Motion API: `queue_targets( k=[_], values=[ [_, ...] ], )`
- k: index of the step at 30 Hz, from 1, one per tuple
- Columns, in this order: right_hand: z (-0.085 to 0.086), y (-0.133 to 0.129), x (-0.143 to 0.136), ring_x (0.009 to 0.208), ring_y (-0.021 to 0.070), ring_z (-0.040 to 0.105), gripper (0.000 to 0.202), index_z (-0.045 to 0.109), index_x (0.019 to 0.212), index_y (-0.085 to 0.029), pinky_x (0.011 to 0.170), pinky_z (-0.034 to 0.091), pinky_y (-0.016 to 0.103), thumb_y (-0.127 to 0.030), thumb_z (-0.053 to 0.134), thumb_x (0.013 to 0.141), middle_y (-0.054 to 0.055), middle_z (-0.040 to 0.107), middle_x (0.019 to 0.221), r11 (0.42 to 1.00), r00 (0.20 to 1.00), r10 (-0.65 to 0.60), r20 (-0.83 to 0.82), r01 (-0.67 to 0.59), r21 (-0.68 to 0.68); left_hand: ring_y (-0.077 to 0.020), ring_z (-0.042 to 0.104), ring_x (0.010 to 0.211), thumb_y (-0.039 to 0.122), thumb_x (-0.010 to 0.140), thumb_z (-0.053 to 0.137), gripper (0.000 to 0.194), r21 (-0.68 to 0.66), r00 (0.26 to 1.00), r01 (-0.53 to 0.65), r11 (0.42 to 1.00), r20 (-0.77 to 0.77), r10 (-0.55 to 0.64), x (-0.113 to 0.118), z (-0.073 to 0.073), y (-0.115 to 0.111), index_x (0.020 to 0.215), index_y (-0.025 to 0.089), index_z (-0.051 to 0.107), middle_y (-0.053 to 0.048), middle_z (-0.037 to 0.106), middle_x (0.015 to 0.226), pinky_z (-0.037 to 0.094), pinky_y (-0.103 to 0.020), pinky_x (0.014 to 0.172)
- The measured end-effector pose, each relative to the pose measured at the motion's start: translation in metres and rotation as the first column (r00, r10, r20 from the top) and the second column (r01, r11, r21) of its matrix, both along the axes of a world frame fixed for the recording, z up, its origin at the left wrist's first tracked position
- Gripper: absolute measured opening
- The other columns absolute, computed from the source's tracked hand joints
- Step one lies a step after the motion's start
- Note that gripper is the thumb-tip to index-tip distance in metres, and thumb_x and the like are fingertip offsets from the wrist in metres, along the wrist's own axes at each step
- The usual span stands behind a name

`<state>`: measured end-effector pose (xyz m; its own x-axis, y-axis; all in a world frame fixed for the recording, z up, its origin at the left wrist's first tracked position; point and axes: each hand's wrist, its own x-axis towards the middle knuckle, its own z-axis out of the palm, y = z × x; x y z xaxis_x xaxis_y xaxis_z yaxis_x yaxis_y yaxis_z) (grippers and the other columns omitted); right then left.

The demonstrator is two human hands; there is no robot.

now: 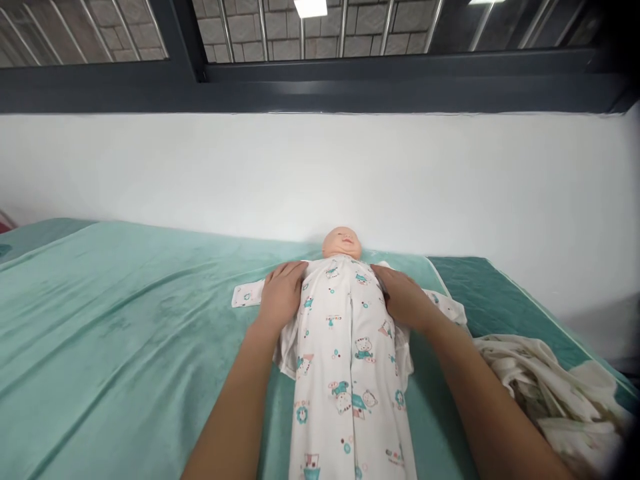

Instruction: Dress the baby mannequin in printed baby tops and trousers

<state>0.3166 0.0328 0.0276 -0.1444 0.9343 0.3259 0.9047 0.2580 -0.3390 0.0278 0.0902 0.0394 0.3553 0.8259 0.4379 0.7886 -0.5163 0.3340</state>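
Observation:
A baby doll [342,242] lies face up, its head close to the wall. Over its body is spread a long white garment [340,373] printed with small cartoon animals; the trunk and limbs are hidden beneath it. My left hand [284,293] rests on the garment's left edge near the doll's shoulder, fingers extended together. On the opposite side, my right hand [405,297] lies against the right edge, fingers stretched toward the chest, thumb partly hidden. Patterned sleeves [247,295] stick out flat beyond both hands, and more white cloth shows under the garment's sides.
A light green blanket [150,333] covers the surface, with darker green cloth [465,287] at the right. Crumpled pale cloth [545,380] lies beside my right forearm. A white wall [310,173] and a dark-framed barred window [320,80] stand behind.

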Motion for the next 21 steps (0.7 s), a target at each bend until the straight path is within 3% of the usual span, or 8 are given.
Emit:
queue_targets(
  k=[4, 8, 11, 15, 17, 19, 21],
  values=[
    [-0.006, 0.002, 0.021, 0.122, 0.0337, 0.057, 0.066, 0.052, 0.137, -0.021, 0.102, 0.044, 0.050, -0.008, 0.051, 0.072, 0.012, 0.060, 0.136, 0.988, 0.994, -0.083, -0.075, 0.072, -0.136, -0.0240, 0.051, 0.129, 0.014, 0.092, 0.038, 0.049, -0.016, 0.998, -0.061, 0.998, -0.029, 0.061, -0.005, -0.001, 0.000, 0.133, 0.033, 0.058, 0.002, 0.060, 0.140, 0.039, -0.045, 0.105],
    [-0.001, -0.006, 0.017, 0.131, 0.0284, 0.051, 0.061, 0.055, 0.134, -0.022, 0.111, 0.038, 0.048, -0.010, 0.048, 0.074, 0.007, 0.057, 0.141, 0.989, 0.964, -0.117, -0.240, 0.093, -0.112, -0.0243, 0.053, 0.127, 0.013, 0.089, 0.040, 0.050, -0.025, 0.996, -0.092, 0.995, -0.019, 0.092, -0.007, -0.001, 0.001, 0.130, 0.034, 0.061, 0.004, 0.061, 0.139, 0.039, -0.044, 0.105],
    [0.017, -0.018, -0.009, 0.131, 0.0251, 0.051, 0.051, 0.061, 0.126, -0.024, 0.115, 0.032, 0.051, -0.010, 0.041, 0.081, 0.004, 0.058, 0.139, 0.994, 0.966, -0.094, -0.242, 0.106, 0.036, -0.0256, 0.053, 0.126, 0.014, 0.090, 0.041, 0.047, -0.018, 0.994, -0.114, 0.993, 0.001, 0.114, -0.007, 0.000, 0.000, 0.127, 0.031, 0.063, 0.001, 0.060, 0.139, 0.040, -0.045, 0.103],
    [0.051, -0.024, -0.064, 0.124, 0.0205, 0.056, 0.042, 0.062, 0.123, -0.026, 0.106, 0.044, 0.041, -0.014, 0.041, 0.088, 0.003, 0.062, 0.133, 0.986, 0.961, 0.072, -0.267, -0.028, 0.164, -0.0268, 0.055, 0.123, 0.024, 0.094, 0.043, 0.038, -0.046, 0.992, -0.125, 0.991, 0.018, 0.126, -0.005, 0.004, -0.004, 0.125, 0.030, 0.063, -0.002, 0.062, 0.135, 0.038, -0.046, 0.104],
    [0.066, -0.014, -0.094, 0.126, 0.0210, 0.054, 0.040, 0.061, 0.124, -0.023, 0.106, 0.043, 0.039, -0.014, 0.042, 0.090, 0.005, 0.060, 0.134, 0.976, 0.972, 0.183, -0.149, -0.161, 0.150, -0.0262, 0.056, 0.122, 0.027, 0.095, 0.043, 0.036, -0.056, 0.993, -0.119, 0.991, 0.018, 0.120, -0.005, 0.004, -0.005, 0.125, 0.031, 0.061, -0.002, 0.064, 0.133, 0.037, -0.046, 0.104],
    [0.076, 0.005, -0.121, 0.118, 0.0236, 0.057, 0.037, 0.060, 0.123, -0.018, 0.103, 0.043, 0.041, -0.016, 0.041, 0.092, 0.010, 0.063, 0.127, 0.965, 0.962, 0.251, 0.105, -0.258, 0.051, -0.0250, 0.057, 0.119, 0.024, 0.094, 0.043, 0.036, -0.058, 0.991, -0.134, 0.989, 0.018, 0.136, -0.005, 0.004, -0.004, 0.125, 0.032, 0.060, -0.001, 0.064, 0.131, 0.038, -0.044, 0.103],
    [0.082, 0.026, -0.143, 0.107, 0.0257, 0.059, 0.031, 0.062, 0.116, -0.015, 0.092, 0.047, 0.040, -0.018, 0.040, 0.094, 0.013, 0.066, 0.115, 0.968, 0.914, 0.247, 0.322, -0.220, -0.116, -0.0244, 0.058, 0.116, 0.021, 0.092, 0.044, 0.035, -0.057, 0.987, -0.162, 0.985, 0.011, 0.163, -0.005, 0.003, -0.003, 0.121, 0.031, 0.060, -0.001, 0.066, 0.127, 0.039, -0.042, 0.100]
  ],
)
